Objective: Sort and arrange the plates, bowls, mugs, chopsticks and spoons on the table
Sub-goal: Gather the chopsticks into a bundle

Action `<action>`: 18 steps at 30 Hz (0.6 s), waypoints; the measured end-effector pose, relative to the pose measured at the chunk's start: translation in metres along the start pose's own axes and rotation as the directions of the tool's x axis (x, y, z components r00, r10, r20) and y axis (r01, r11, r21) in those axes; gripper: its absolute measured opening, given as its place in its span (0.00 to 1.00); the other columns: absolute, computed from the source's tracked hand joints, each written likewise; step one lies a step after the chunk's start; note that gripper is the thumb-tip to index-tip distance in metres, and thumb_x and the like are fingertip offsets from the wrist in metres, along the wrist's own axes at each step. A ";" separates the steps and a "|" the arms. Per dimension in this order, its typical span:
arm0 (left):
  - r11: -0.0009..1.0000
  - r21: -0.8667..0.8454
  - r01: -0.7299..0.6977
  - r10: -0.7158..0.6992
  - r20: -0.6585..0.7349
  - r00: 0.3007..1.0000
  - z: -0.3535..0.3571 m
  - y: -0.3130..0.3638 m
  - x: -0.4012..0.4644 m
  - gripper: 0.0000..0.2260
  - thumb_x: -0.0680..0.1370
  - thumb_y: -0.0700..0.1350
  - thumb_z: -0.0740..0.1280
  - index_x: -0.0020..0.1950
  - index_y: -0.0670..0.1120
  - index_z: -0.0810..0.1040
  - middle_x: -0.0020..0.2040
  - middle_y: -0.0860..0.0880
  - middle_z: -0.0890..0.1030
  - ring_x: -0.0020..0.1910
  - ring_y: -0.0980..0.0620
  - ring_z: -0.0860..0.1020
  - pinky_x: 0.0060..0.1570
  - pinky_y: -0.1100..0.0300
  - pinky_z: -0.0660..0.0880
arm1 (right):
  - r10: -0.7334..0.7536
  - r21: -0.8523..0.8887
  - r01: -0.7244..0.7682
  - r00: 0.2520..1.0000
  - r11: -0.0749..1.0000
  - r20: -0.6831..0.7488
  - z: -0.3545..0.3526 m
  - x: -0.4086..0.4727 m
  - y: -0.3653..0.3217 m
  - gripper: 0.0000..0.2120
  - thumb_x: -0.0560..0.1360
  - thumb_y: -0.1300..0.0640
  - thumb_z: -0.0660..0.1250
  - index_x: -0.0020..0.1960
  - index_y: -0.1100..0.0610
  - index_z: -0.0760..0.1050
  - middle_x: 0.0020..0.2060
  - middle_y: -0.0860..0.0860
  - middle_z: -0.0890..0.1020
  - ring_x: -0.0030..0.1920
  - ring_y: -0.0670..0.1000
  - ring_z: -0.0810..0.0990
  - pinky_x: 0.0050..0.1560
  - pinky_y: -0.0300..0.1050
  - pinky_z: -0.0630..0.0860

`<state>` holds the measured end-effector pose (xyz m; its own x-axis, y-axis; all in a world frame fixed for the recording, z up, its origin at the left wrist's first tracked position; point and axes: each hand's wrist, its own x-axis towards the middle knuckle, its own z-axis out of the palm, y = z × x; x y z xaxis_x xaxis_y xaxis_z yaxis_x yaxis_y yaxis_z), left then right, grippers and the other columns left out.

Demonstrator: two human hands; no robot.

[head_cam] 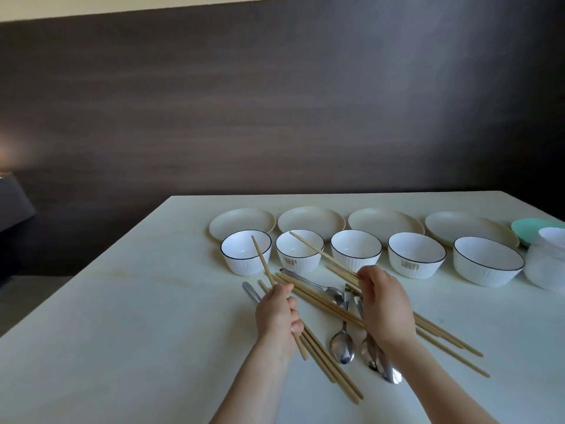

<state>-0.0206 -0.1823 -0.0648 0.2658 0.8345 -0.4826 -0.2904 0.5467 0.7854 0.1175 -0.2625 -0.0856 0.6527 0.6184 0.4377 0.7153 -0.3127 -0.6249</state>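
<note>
Two hands are working the pile: our left hand (278,313) is closing its fingers around one chopstick (263,264), tilting it up toward the leftmost bowl (246,251); our right hand (385,304) is pinching another chopstick (308,243) that is angling over the second bowl (299,250). Beneath them, loose chopsticks (318,301) and spoons (342,347) are lying crossed on the table (122,332). Five bowls are standing in a row, four plates (311,219) lining up behind.

Dark wood-grain wall (275,102) (pale table (122,332))
</note>
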 end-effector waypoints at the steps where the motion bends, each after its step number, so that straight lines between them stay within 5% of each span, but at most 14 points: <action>1: 1.000 0.000 -0.015 0.015 0.008 1.000 0.001 0.001 0.000 0.11 0.81 0.45 0.56 0.44 0.45 0.75 0.29 0.50 0.64 0.14 0.59 0.56 0.17 0.73 0.52 | -0.002 0.053 0.002 1.000 0.999 -0.005 0.000 0.000 -0.002 0.07 0.78 0.61 0.59 0.51 0.57 0.76 0.42 0.50 0.79 0.45 0.55 0.74 0.41 0.45 0.68; 8: 0.995 0.025 -0.098 0.094 0.127 0.987 0.005 -0.002 -0.002 0.07 0.80 0.44 0.63 0.44 0.44 0.77 0.27 0.51 0.68 0.16 0.60 0.58 0.17 0.71 0.52 | 0.026 0.162 -0.033 0.999 0.986 0.047 0.004 -0.001 -0.013 0.08 0.78 0.61 0.60 0.52 0.56 0.78 0.41 0.46 0.75 0.42 0.49 0.72 0.41 0.38 0.63; 11: 0.995 0.011 -0.102 0.099 0.132 0.986 0.009 -0.004 -0.001 0.04 0.78 0.42 0.66 0.45 0.43 0.78 0.31 0.48 0.73 0.18 0.57 0.69 0.18 0.69 0.63 | 0.107 0.277 -0.128 0.990 0.952 0.089 0.006 -0.002 -0.023 0.07 0.77 0.61 0.63 0.47 0.54 0.79 0.38 0.47 0.78 0.41 0.50 0.75 0.38 0.37 0.66; 14: 0.995 -0.072 -0.071 0.083 0.192 0.978 0.015 -0.004 0.001 0.04 0.78 0.41 0.65 0.47 0.41 0.78 0.39 0.44 0.81 0.33 0.49 0.80 0.30 0.61 0.78 | 0.174 0.425 -0.252 0.961 0.869 0.215 0.007 -0.008 -0.038 0.09 0.75 0.62 0.65 0.38 0.50 0.76 0.32 0.45 0.79 0.34 0.46 0.76 0.34 0.33 0.69; 18: 0.997 -0.079 -0.014 0.033 0.251 0.967 0.016 -0.007 0.006 0.06 0.80 0.41 0.63 0.47 0.41 0.78 0.43 0.43 0.83 0.33 0.49 0.83 0.33 0.58 0.77 | 0.143 0.380 -0.272 0.932 0.884 0.334 0.015 -0.020 -0.053 0.06 0.74 0.61 0.65 0.39 0.54 0.75 0.30 0.46 0.78 0.31 0.45 0.76 0.34 0.40 0.73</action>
<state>-0.0021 -0.1819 -0.0669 0.4786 0.8083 -0.3430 -0.3661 0.5388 0.7587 0.0624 -0.2469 -0.0708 0.6268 0.7724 0.1028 0.3603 -0.1704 -0.9171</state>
